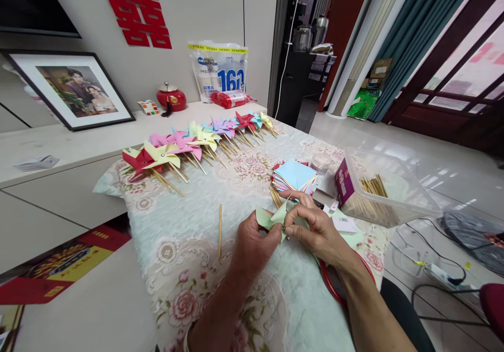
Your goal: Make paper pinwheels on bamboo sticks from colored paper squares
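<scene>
A light green paper pinwheel [277,216], its corners folded inward, is held up between my two hands above the tablecloth. My left hand [258,239] grips the paper from the left, thumb on top. From the right, my right hand [311,226] pinches near its middle with thumb and forefinger; a small shiny bit shows at the fingertips, too small to name. One bare wooden stick [220,231] lies on the cloth left of my hands. Just behind my right hand, a stack of coloured paper squares [296,174] lies beside a few more sticks [275,198].
Finished pinwheels [181,145] lie in a row along the table's far left edge. A clear plastic box [388,194] of sticks stands right, near a round clear container [321,162] and a small white box [344,224]. Red-handled scissors [333,286] lie under my right forearm.
</scene>
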The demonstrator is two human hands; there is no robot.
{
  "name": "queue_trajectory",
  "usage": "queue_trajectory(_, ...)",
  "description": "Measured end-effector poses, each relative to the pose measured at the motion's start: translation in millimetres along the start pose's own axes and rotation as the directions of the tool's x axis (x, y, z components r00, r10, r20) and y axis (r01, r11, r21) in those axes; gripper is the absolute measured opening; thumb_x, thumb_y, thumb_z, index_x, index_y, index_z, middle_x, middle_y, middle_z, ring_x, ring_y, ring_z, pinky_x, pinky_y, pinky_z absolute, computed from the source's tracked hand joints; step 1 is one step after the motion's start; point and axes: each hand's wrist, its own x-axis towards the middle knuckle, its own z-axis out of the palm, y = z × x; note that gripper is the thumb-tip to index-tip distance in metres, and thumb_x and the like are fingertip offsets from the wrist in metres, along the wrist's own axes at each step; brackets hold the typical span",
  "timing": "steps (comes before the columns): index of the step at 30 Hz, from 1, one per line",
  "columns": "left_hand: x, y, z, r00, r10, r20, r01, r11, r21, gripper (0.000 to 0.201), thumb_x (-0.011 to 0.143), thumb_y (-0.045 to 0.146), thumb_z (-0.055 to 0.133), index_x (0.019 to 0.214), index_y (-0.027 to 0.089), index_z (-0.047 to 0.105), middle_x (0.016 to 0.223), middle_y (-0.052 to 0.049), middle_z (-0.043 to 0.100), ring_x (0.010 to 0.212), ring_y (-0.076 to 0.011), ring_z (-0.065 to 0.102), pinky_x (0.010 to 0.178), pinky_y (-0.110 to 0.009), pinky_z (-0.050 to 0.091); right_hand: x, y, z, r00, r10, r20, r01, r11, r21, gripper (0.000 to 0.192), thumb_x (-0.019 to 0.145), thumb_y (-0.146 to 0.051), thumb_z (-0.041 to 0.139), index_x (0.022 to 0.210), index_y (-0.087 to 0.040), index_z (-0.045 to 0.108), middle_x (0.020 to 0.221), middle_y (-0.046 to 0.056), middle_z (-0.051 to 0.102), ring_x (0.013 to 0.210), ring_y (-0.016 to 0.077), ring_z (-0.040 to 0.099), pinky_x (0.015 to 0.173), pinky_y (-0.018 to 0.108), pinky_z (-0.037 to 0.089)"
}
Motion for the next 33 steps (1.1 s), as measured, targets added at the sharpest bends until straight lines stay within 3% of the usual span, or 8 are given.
queue_trajectory(13, -1.1, 2.8, 0.9, 0.999, 0.030, -0.013, -0.029, 0.996, 0.085, 0.012, 0.068, 0.028, 0.065, 0.075, 0.018, 0.065, 0.062, 0.002, 0.065, 0.056, -0.0133, 0.053, 0.058, -0.024, 0.043, -0.1, 3.2, -1.6, 0.999, 0.032, 0.022, -0.032, 0.999, 0.001, 0.011, 0.088, -0.026, 0.069, 0.078, -0.022, 0.068, 0.134, 0.009, 0.054, 0.136, 0.0303, 0.042, 0.110, 0.048, 0.031)
queue_trajectory(24, -1.5, 10.9, -0.4, 0.998, 0.029, -0.061, -0.020, 0.990, 0.138, 0.010, 0.066, 0.025, 0.066, 0.073, 0.018, 0.065, 0.060, 0.002, 0.065, 0.057, -0.0147, 0.055, 0.061, -0.025, 0.045, 0.7, 0.9, 4.5, 0.999, 0.039, -0.019, -0.039, 0.999, 0.022, 0.012, 0.088, -0.024, 0.067, 0.077, -0.021, 0.066, 0.125, 0.009, 0.058, 0.126, 0.0276, 0.049, 0.105, 0.042, 0.035)
queue_trajectory(33, 1.3, 3.0, -0.4, 0.998, -0.043, -0.055, 0.043, 0.999, -0.002, 0.013, 0.065, 0.025, 0.069, 0.076, 0.017, 0.066, 0.063, 0.002, 0.066, 0.059, -0.0148, 0.057, 0.061, -0.025, 0.047, 0.8, 3.2, 13.0, 0.993, 0.077, -0.094, -0.070, 0.994, 0.081, 0.013, 0.088, -0.028, 0.069, 0.078, -0.022, 0.064, 0.109, 0.005, 0.063, 0.105, 0.0227, 0.060, 0.095, 0.035, 0.042)
